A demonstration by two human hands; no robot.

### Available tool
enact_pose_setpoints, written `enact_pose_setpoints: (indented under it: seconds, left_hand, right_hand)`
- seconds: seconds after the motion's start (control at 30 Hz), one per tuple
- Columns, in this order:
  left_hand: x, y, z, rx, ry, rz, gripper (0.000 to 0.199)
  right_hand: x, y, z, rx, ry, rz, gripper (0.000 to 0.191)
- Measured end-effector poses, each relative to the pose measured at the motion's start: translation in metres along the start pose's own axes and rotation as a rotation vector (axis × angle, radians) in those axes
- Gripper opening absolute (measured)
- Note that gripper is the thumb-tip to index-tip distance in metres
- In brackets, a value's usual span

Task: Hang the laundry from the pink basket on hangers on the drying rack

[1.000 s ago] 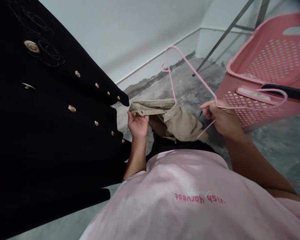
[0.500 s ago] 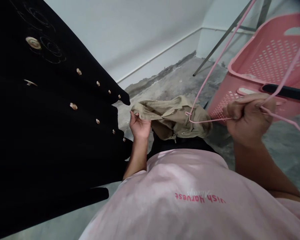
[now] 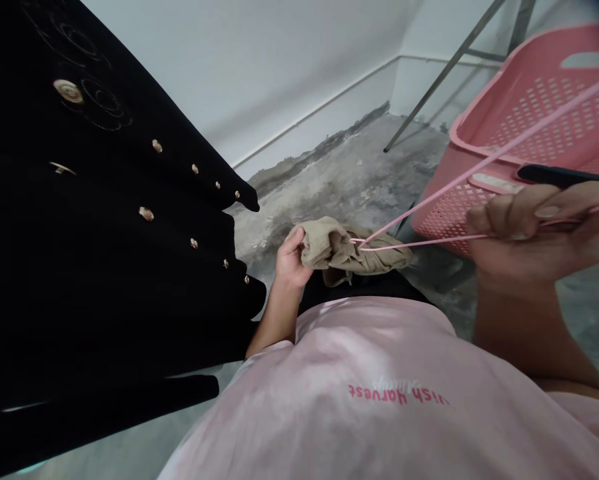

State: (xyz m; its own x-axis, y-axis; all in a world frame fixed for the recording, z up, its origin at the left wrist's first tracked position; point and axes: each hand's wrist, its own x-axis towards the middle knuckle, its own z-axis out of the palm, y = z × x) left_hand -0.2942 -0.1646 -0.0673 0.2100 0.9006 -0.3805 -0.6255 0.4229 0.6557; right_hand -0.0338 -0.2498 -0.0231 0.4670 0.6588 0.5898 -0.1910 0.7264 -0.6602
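The khaki garment (image 3: pixel 324 241) hangs bunched above the floor (image 3: pixel 329 183), out from its wall edge and just in front of the wearer's dark trousers (image 3: pixel 374 288). The left hand (image 3: pixel 294 259) pinches its near end, thumb over the cloth. The right hand (image 3: pixel 542 230) has its fingers curled tight around the pink hanger (image 3: pixel 479 167), whose tip meets the garment; whether it sits inside the opening is hard to tell.

The floor is grey, stained concrete, roughest along its edge under the white wall (image 3: pixel 259 73). By its far corner, a metal leg (image 3: pixel 444 76) slants down. The perforated pink basket (image 3: pixel 454 210) stands at the floor's right side, a dark bar (image 3: pixel 554 175) across its rim; hanger and right hand block part of it. Black clothes (image 3: pixel 104 280) with gold-coloured buttons cover the left, hiding wall and floor there. A pink shirt (image 3: pixel 369 353) fills the near edge.
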Motion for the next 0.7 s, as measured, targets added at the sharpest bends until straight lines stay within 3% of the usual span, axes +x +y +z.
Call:
enact_pose_setpoints:
  seconds: [0.13,0.3,0.4,0.47,0.57,0.7]
  left_hand:
    - [-0.023,0.003,0.005,0.030,-0.025,-0.029,0.027]
    - [-0.053,0.012,0.008,0.056,-0.079,0.155,0.034]
    - [-0.056,0.019,0.009,0.032,-0.093,0.228,0.040]
    - [-0.048,0.026,0.008,-0.008,-0.078,0.256,0.043]
    - [-0.026,0.036,0.003,-0.092,-0.030,0.310,0.047]
    - [0.004,0.039,-0.008,-0.166,0.010,0.347,0.043]
  right_hand:
    - [0.015,0.007,0.000,0.100,-0.068,0.046,0.073]
    - [0.025,0.050,0.012,0.052,-0.130,0.182,0.080]
    - [0.017,0.080,0.017,-0.085,-0.326,0.356,0.081]
    - [0.010,0.089,0.015,-0.198,-0.500,0.392,0.078]
    - [0.004,0.079,0.008,-0.446,-0.649,0.320,0.066]
    - [0.000,0.041,0.004,-0.584,-0.583,0.179,0.051]
